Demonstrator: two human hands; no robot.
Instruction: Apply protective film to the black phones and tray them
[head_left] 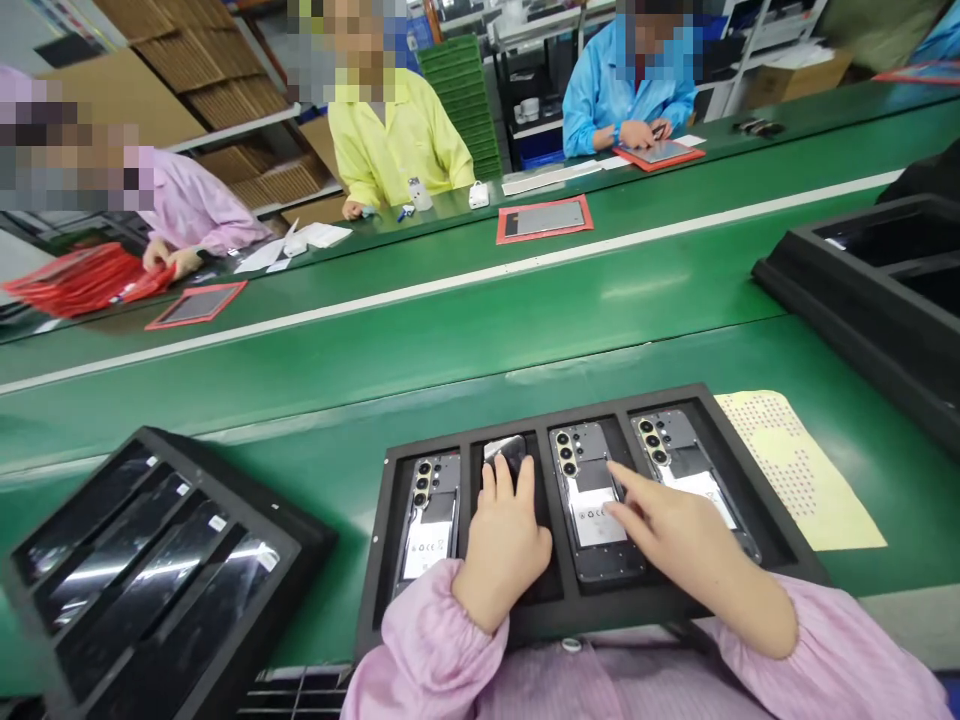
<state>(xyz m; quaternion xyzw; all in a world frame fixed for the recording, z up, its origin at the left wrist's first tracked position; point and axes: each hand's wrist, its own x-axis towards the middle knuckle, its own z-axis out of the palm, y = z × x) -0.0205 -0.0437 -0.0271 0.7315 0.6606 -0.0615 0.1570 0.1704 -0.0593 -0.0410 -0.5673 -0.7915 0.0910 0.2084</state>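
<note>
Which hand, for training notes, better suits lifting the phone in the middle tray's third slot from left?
Likely the right hand: its fingers beside that phone; left hand is over slot two.

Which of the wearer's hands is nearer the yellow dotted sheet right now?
Right. The right hand is over the right half of the tray, with the yellow dotted sheet beyond the tray's right edge; the left hand is farther away, over the left half.

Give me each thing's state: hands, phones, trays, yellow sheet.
Left hand: over second compartment, fingers extended.
Right hand: index and thumb apart.
First phone: rear upward.
Third phone: rear upward.
Fourth phone: rear upward.
Front tray: holding phones.
Left tray: holding glossy panels.
Right tray: partly out of frame.
Yellow sheet: flat, partly dotted.
</note>
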